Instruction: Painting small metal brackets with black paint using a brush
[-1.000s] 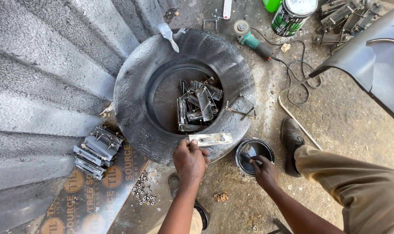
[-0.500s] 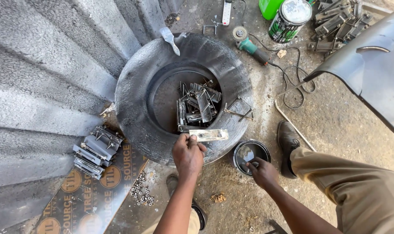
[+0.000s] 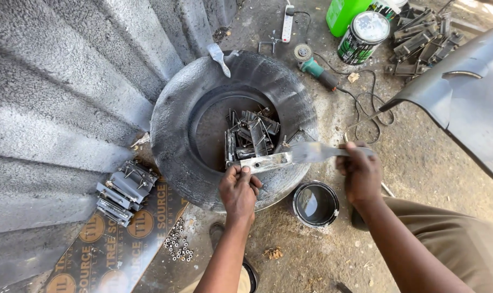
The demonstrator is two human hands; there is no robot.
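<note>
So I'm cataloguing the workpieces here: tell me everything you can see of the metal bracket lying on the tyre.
The bracket is a flat, oblong metal piece, silvery grey with what looks like fresh paint, and shows small holes. It lies roughly level across the near rim of the tyre. The left hand pinches its near end; the right hand holds a brush whose grey bristles reach its far end.

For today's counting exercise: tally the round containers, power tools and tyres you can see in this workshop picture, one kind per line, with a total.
Round metal paint tins: 2 (open one by the tyre, lidded one at top)
Green angle grinder: 1
Grey-coated rubber tyre: 1
Total: 4
</note>
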